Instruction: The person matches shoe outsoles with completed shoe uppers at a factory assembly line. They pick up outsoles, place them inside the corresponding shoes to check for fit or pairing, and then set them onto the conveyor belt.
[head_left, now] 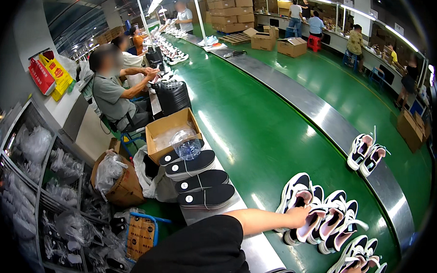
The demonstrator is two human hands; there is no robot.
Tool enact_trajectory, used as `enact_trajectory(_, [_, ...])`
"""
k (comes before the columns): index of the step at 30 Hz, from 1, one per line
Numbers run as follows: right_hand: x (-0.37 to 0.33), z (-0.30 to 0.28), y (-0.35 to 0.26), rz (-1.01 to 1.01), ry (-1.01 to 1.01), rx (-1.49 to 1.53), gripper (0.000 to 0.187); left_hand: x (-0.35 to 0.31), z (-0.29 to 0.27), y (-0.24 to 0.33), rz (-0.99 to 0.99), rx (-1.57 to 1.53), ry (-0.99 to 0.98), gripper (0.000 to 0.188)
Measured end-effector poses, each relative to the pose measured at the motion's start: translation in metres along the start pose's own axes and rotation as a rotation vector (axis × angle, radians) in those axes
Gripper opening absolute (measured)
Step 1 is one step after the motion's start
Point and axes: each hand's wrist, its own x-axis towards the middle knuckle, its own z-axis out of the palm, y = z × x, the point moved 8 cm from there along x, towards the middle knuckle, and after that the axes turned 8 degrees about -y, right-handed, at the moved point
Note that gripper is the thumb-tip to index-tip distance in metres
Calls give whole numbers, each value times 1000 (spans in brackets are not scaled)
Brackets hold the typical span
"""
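My left hand (297,216) reaches over the green conveyor belt, its fingers closed at the opening of a black, white and pink sneaker (305,226). The fingertips are partly hidden by the shoe. More sneakers of the same kind (335,210) stand close together beside it. At the bottom edge, a small part of my right hand (353,272) shows at another sneaker (353,254); its fingers are hidden. A separate pair of sneakers (366,154) stands farther off, on the metal edge of the belt.
Bundled black insoles (206,196) lie on the metal ledge at my left, by an open carton (172,131) with a clear plastic container (186,145). A blue-framed stool (141,237) and shelves of plastic bags (50,192) are at left. A seated co-worker (112,95) works farther along.
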Motion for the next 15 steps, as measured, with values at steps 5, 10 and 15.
enact_trajectory(5, [-4,4,34,68,26,24,49,4,19,2,-19,-78,29,34])
enact_trajectory(10, [-49,-51,13,-140,-151,247,41,-13,-3,-10,-35,-122,106,36])
enact_trajectory(15, [-181,-114,-88,-709,-181,476,29,-17,15,-50,-61,-121,111,41])
